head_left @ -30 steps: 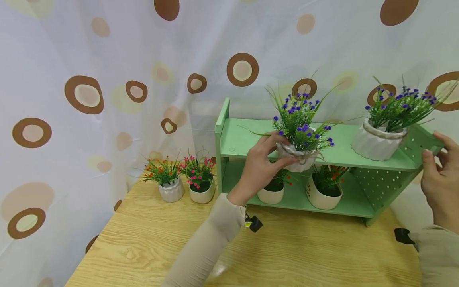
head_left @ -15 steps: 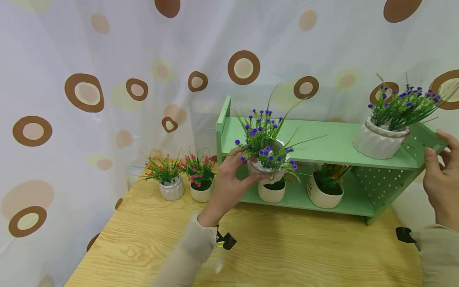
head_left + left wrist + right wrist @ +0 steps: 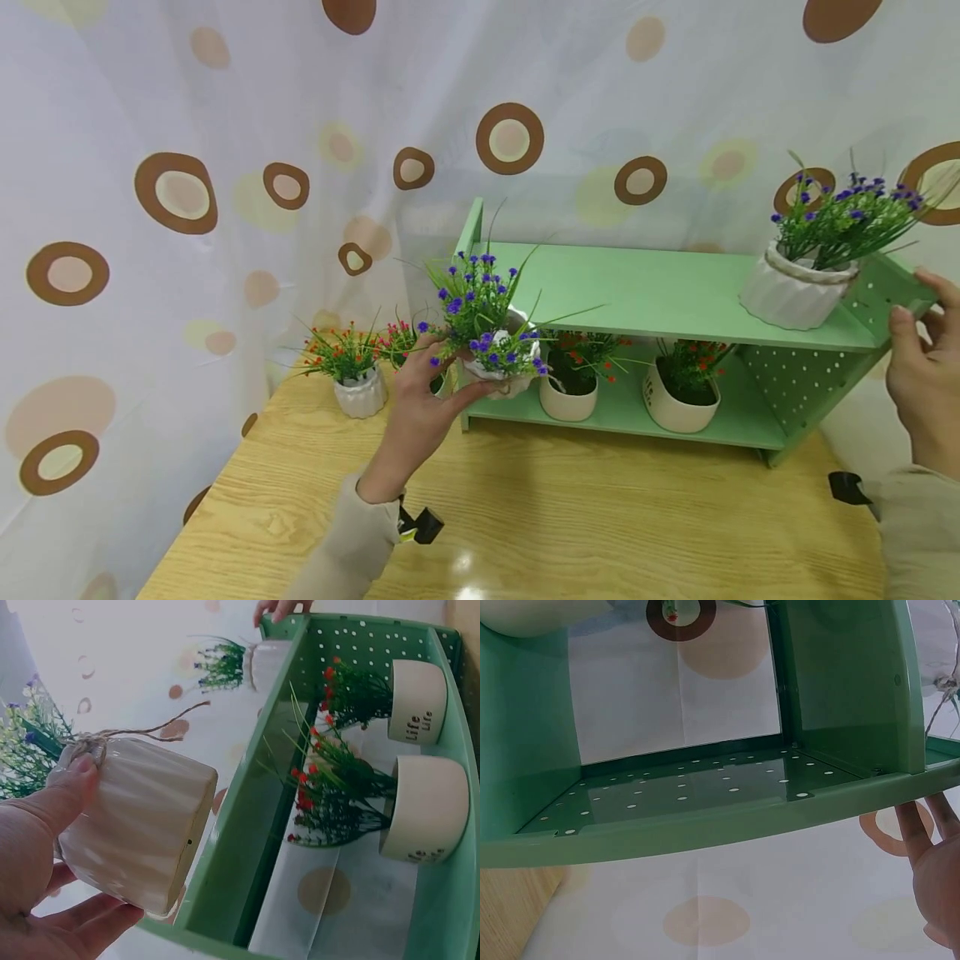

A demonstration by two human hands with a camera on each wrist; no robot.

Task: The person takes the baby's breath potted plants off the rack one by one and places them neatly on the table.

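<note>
6 potted plants total. No. 1, a white fluted purple-flowered pot (image 3: 135, 825) tied w/ twine (image 3: 88, 741), was in the L hand (image 3: 423, 408), thumb & fingers pinching it near the rim. It was held up at the L end of the green 2-tier shelf (image 3: 637, 283); can't tell if its base touched the board.

R hand (image 3: 930, 375) gripped the top corner of the perforated side panel (image 3: 817, 387), R end, thumb & fingers around the edge.

Top tier: 1 more purple-flowered pot, the far-R white one (image 3: 795, 296), also twine-tied. Lower tier: 2 red-flowered pots, i.e. L cream pot (image 3: 567, 402) & R cream pot (image 3: 681, 408), apart. Table (image 3: 300, 500), L of shelf: last 2, side by side, an orange-flowered white pot (image 3: 360, 398) & a pink-flowered plant (image 3: 397, 337), latter partly hidden behind L hand.

Writing, per L wrist view: R cream pot read "Life Life" in dark print; L cream pot had similar lettering, partly legible, approx. "Life".

Also 2 beige sleeves, incl. L sleeve (image 3: 348, 542) & R sleeve (image 3: 918, 533), plus 1 brown-ringed backdrop cloth (image 3: 300, 92).
</note>
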